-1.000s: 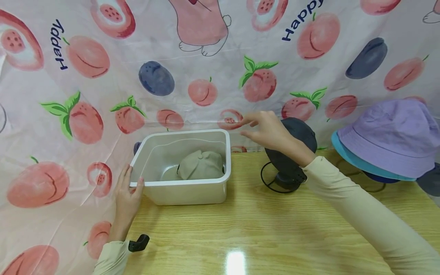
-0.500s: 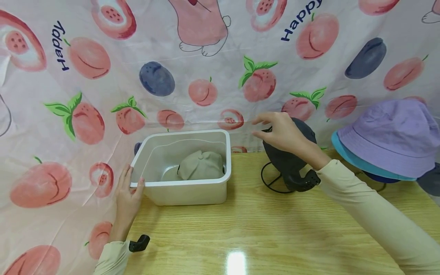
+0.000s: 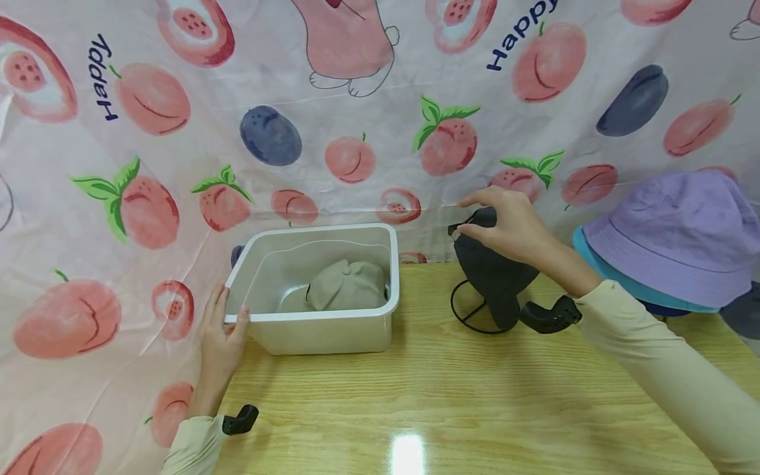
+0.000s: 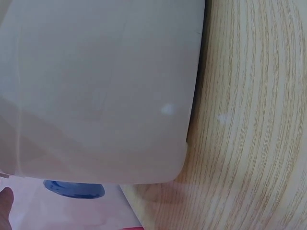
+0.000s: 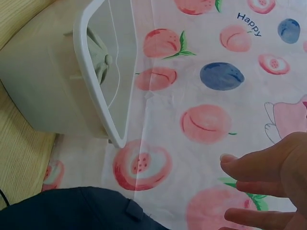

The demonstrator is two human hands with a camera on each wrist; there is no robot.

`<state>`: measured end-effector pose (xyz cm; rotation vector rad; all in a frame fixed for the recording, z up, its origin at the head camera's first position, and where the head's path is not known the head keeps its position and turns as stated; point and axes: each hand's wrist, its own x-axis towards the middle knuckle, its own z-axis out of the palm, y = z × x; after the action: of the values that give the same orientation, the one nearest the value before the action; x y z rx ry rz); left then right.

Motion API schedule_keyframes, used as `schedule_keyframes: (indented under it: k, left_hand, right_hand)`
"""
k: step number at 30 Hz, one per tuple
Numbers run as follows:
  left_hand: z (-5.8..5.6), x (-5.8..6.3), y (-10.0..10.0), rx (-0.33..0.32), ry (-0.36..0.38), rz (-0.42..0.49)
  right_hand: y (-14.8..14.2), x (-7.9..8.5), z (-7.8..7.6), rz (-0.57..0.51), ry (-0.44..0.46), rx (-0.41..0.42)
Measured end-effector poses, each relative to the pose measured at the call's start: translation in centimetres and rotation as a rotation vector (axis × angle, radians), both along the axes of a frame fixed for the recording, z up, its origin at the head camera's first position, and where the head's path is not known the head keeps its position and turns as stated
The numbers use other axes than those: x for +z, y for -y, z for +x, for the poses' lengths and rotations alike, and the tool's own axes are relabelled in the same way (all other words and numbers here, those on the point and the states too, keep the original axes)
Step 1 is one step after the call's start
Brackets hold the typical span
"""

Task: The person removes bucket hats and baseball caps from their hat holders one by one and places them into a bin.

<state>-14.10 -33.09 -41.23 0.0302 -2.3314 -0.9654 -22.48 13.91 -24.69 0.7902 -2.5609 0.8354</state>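
My left hand (image 3: 221, 340) rests on the left front corner of a beige plastic bin (image 3: 332, 336), fingers and thumb straight along the rim. In the left wrist view the bin's wall (image 4: 105, 96) fills most of the frame. Inside the bin lies a beige baseball cap (image 3: 350, 287). My right hand (image 3: 513, 224) hovers at the top of a black cap (image 3: 489, 270) on a wire-based stand (image 3: 466, 320). In the right wrist view, its thumb and fingers are spread apart and hold nothing, with the dark cap (image 5: 81, 211) below.
At the right stands a stack of bucket hats, a purple hat (image 3: 677, 231) over a light blue hat (image 3: 623, 270). A dark hat (image 3: 745, 313) shows at the right edge. A fruit-print cloth (image 3: 368, 119) hangs behind the wooden table (image 3: 463, 396).
My right hand has moved to the right, away from the bin and across the black cap's top. The left hand, bin and beige cap have stayed in place.
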Motion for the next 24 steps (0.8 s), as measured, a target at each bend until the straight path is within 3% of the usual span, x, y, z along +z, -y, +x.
schedule_keyframes:
  k: [10,24]
  left_hand:
    - [-0.2,0.0,-0.2,-0.002,0.003,0.013]
    - [-0.4,-0.2,-0.3,0.02,-0.049,-0.017]
  right_hand:
    - [-2.0,0.0,-0.1,0.022,0.007,-0.031]
    - [-3.9,-0.3,-0.3,0.032,0.045,-0.049]
